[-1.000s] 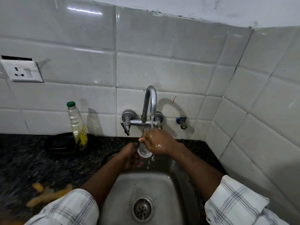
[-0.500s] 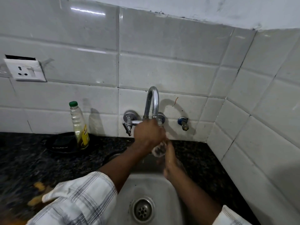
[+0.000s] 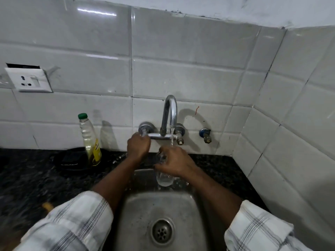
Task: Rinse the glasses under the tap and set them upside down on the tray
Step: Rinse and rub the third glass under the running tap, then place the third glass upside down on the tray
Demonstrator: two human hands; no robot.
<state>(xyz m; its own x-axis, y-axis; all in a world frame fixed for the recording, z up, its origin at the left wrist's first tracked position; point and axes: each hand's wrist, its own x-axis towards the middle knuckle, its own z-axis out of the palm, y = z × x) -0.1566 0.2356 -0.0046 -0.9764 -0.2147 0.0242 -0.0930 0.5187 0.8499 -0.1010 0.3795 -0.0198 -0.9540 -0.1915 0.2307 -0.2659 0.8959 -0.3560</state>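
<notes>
Left hand (image 3: 138, 146) curled round the tap handle (image 3: 145, 130), right hand (image 3: 175, 162) gripping a clear glass (image 3: 164, 179) under the running tap (image 3: 169, 113), over the sink (image 3: 137, 211)

Bottle (image 3: 90, 140) left of tap (image 3: 168, 109); sink basin (image 3: 141, 214) open below.

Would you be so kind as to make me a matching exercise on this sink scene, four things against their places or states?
Column A
1. left hand
2. right hand
3. bottle
4. socket

Column B
a. fixed to the wall tiles, far left
b. grips the glass below the running tap
c. grips the left end of the tap
d. stands on the dark counter, green cap on

Pairs: 1-c, 2-b, 3-d, 4-a
</notes>
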